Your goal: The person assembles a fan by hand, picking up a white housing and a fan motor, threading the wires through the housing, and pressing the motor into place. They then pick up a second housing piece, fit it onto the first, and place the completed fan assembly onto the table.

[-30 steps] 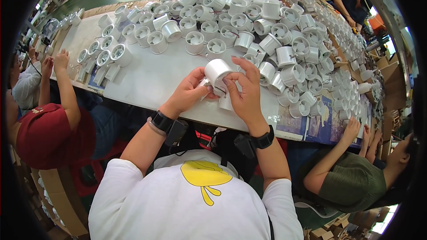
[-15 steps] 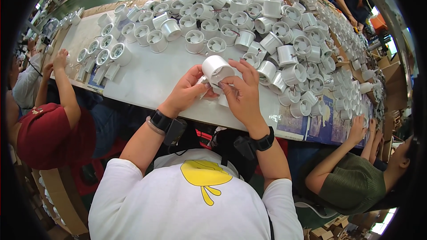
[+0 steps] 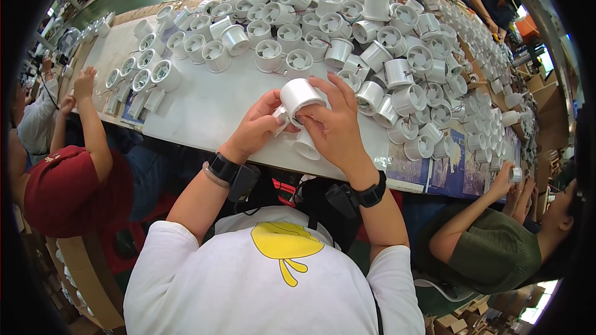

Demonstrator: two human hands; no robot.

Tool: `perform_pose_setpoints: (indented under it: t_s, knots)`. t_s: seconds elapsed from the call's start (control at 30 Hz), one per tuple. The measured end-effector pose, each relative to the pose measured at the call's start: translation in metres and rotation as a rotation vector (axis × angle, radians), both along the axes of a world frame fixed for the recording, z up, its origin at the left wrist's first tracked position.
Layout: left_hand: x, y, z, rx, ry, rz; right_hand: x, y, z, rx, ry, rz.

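Note:
Above the near part of the table I hold a white cylindrical fan housing (image 3: pixel 299 93) tilted, its open end facing my right side. My left hand (image 3: pixel 256 125) is closed around a slim white handle-like part on the housing's left. My right hand (image 3: pixel 335 127) has its thumb and index finger bent into the open end, while the other fingers spread over the top. Those fingers hide what is inside. Below my right hand, a second white round housing (image 3: pixel 307 146) lies at the table edge, partly covered.
White fan housings (image 3: pixel 391 40) with thin wires pile across the far and right side of the table (image 3: pixel 205 105). At left stand several handled units (image 3: pixel 165 74). Co-workers sit on both sides, one in a red top (image 3: pixel 68 189), one in a green top (image 3: pixel 490 242).
My right thumb and index finger have gone deeper into the housing's open end, and the housing has turned slightly. A co-worker's hand at right now holds up a white round part.

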State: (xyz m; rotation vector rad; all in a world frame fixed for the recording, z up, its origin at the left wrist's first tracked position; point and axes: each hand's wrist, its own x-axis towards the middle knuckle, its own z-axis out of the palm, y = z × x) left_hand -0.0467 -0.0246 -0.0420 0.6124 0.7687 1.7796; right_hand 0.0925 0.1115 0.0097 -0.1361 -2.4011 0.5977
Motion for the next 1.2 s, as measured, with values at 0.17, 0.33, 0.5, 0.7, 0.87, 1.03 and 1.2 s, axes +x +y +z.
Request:
perform_pose_setpoints:
  t_s: [0.17, 0.33, 0.5, 0.7, 0.87, 1.03, 1.2]
  knots:
    - [0.004, 0.0, 0.001, -0.078, 0.101, 0.048, 0.001, 0.003, -0.003, -0.052, 0.0, 0.008]
    - [0.002, -0.002, -0.001, -0.127, 0.228, 0.064, 0.001, 0.003, -0.002, -0.036, -0.005, 0.018]
    - [0.0, 0.0, -0.003, -0.144, 0.215, 0.029, 0.0, 0.001, 0.007, 0.127, -0.021, 0.024]
    - [-0.002, 0.001, -0.005, -0.128, 0.143, 0.019, -0.002, -0.003, 0.008, 0.223, -0.027, 0.095]
    - [0.0, 0.0, 0.003, -0.125, 0.082, 0.041, 0.0, -0.006, 0.006, 0.106, -0.027, 0.11]
    - [-0.001, 0.001, 0.006, -0.096, 0.076, 0.032, 0.0, 0.0, 0.001, 0.054, 0.019, 0.11]
    - [-0.009, -0.006, 0.023, -0.036, -0.012, 0.013, 0.008, 0.013, 0.001, -0.241, 0.128, 0.101]
